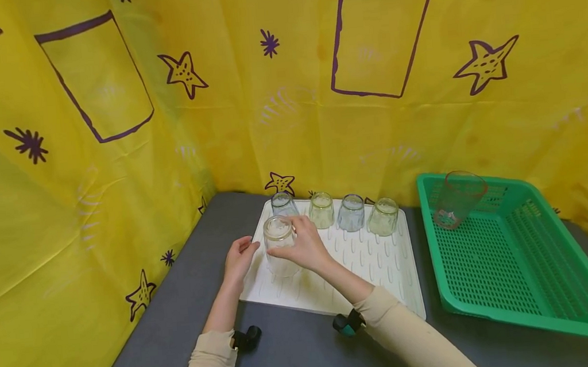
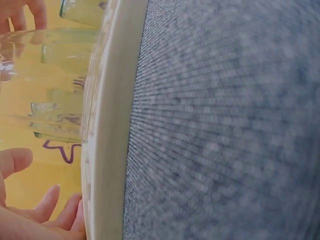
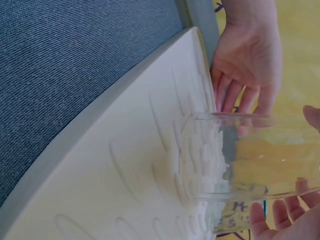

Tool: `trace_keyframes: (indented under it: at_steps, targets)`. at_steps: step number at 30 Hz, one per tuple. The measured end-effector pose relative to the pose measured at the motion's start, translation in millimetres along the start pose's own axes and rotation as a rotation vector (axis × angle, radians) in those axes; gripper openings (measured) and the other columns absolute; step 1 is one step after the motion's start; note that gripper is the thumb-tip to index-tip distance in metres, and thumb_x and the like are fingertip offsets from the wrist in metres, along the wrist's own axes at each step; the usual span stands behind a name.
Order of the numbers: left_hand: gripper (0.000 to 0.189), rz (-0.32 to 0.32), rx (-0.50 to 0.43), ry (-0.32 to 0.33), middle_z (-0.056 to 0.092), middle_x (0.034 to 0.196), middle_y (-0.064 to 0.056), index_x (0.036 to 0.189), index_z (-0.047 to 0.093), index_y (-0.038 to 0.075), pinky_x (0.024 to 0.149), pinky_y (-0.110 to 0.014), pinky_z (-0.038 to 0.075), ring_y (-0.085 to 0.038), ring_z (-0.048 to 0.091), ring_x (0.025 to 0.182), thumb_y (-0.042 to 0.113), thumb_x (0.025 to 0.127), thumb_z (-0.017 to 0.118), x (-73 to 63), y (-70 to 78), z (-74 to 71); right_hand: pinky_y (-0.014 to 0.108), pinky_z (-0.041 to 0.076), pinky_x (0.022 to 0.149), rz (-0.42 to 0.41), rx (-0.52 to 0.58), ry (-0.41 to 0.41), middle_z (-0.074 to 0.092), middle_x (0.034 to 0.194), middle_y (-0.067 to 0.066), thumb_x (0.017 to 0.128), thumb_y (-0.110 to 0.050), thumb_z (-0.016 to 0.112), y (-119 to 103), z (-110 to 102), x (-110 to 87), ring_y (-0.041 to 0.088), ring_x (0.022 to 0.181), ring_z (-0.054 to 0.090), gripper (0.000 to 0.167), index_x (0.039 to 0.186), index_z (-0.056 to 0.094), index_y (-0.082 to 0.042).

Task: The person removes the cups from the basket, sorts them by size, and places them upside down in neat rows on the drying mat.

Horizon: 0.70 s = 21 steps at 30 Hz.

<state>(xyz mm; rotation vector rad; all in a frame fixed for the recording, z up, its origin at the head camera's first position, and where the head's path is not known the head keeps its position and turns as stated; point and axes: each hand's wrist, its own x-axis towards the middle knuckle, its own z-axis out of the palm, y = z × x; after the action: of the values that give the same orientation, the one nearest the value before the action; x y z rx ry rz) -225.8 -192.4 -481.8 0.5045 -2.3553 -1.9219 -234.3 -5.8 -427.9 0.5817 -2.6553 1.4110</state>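
Observation:
A tall clear glass is upside down at the left part of a white ridged drying tray. My right hand grips it near its upturned base, thumb on the near side and fingers on the far side. In the right wrist view the glass has its mouth down at the tray's surface. Just left of the glass, my left hand is by the tray's edge with its fingers loosely extended, apart from the glass and holding nothing.
Along the tray's back edge stand upturned tumblers: a blue one, a green one, another blue one and a yellow-green one. A green basket on the right holds a pink-rimmed glass. Yellow cloth hangs behind.

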Motion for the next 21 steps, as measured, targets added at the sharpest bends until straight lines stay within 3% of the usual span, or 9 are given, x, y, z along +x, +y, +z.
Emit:
trace_keyframes:
  at_steps: [11,15,21]
  targets:
    - [0.05,0.003,0.007,-0.002,0.048,0.136,-0.025,0.135,0.046,-0.005,0.104,-0.046,0.037,-0.035,0.046,0.126,0.016,0.093,0.062,0.8,-0.6,4.3,0.042,0.044,0.09,0.067,0.069,-0.021,0.051,0.128,0.012,0.068,-0.039,0.088,4,-12,-5.5,0.031,0.116,0.048,0.084,0.137,0.05,-0.007]
    - [0.05,0.004,0.012,-0.004,0.048,0.135,-0.025,0.135,0.045,-0.006,0.104,-0.046,0.037,-0.035,0.046,0.125,0.016,0.093,0.062,0.8,-0.4,5.1,0.043,0.046,0.086,0.104,0.096,-0.016,0.05,0.13,0.011,0.071,-0.04,0.085,6,-28,-9.8,0.034,0.115,0.049,0.083,0.14,0.048,-0.011]
    - [0.051,0.012,0.041,-0.012,0.047,0.137,-0.025,0.135,0.045,-0.007,0.106,-0.046,0.036,-0.036,0.043,0.126,0.016,0.093,0.061,-1.0,0.5,3.7,0.045,0.048,0.088,0.177,0.154,0.011,0.049,0.136,0.008,0.076,-0.04,0.083,6,-66,-21.3,0.029,0.118,0.048,0.08,0.142,0.046,-0.015]
